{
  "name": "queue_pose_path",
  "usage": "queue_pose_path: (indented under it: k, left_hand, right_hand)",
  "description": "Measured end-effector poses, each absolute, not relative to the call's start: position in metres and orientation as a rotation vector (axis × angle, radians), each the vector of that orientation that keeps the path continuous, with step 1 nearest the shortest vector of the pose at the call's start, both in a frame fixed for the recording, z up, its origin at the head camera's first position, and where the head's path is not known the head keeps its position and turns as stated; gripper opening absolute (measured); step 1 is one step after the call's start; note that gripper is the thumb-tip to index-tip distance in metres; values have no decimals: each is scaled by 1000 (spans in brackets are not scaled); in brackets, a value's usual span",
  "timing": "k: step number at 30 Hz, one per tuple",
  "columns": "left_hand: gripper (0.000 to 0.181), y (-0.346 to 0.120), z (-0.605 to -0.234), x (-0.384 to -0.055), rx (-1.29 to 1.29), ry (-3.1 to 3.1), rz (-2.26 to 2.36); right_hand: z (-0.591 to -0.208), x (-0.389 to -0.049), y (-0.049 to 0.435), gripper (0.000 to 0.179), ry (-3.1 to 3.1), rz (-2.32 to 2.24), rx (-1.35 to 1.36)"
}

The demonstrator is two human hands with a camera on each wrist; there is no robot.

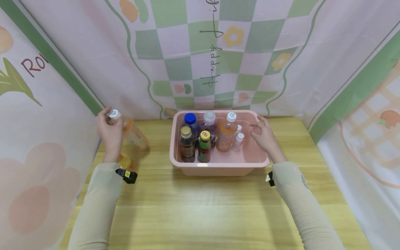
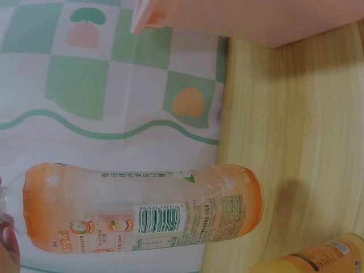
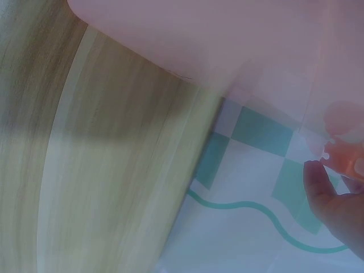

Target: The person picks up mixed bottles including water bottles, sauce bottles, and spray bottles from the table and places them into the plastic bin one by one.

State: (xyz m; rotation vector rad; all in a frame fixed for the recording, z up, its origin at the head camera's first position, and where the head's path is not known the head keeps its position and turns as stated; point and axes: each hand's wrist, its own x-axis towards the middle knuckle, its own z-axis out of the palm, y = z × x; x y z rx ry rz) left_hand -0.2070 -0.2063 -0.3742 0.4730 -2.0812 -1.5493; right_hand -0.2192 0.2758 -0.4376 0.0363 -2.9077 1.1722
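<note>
My left hand (image 1: 109,128) pinches a plastic bottle (image 2: 148,207) by its neck, just under the white cap. Orange bands and a barcode show on the bottle, which hangs tilted over the table at the left, its shadow apart from its base. A shorter bottle with an orange-yellow label (image 2: 324,256) stands beneath that forearm. Over the right rim of the pink basin (image 1: 218,166) is my right hand (image 1: 264,135), fingers loosely bent and thumb toward the inside. Pink haze blurs its fingertips in the right wrist view; nothing plainly shows between them.
Inside the basin stand a blue-capped bottle (image 1: 190,121), a clear-capped purple bottle (image 1: 208,126), a brown bottle (image 1: 187,147), a yellow-capped bottle (image 1: 204,147), another orange bottle (image 1: 226,135) and two small vials (image 1: 238,140). A patterned curtain (image 1: 203,52) hangs behind the wooden table (image 1: 200,208).
</note>
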Motion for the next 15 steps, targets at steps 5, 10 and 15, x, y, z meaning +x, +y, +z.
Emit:
queue_pose_path:
  k: [5, 10, 15]
  left_hand:
    - [46, -203, -370, -207, 422, -2071, -1545]
    - [45, -199, -364, -209, 371, -2058, -1543]
    - [44, -194, -358, -208, 338, -2040, -1540]
  right_hand:
    - [-438, -220, 276, 41, -2905, 1171, 37]
    - [-440, -221, 275, 42, -2902, 1172, 37]
    - [-439, -220, 275, 42, -2909, 1173, 31]
